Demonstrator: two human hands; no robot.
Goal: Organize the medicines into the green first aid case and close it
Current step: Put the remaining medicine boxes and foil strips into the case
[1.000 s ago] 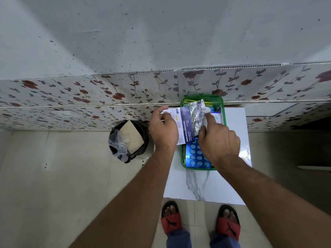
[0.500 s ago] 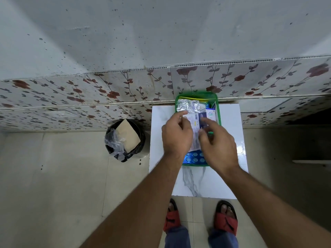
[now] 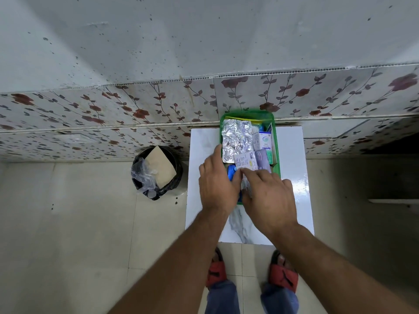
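Green first aid case: open, lid not seen, standing at the far edge of a white marble-patterned tabletop, against the floral wall panel. Contents: crumpled silver blister strips at far left; white Optinex carton at far right; white-and-purple dressing packet lying across the middle; blue blister pack beneath, mostly covered. Left hand: palm down over the case's near left, fingers on the packet, grip uncertain. Right hand: palm down, fingertips pressing the packet's near end.
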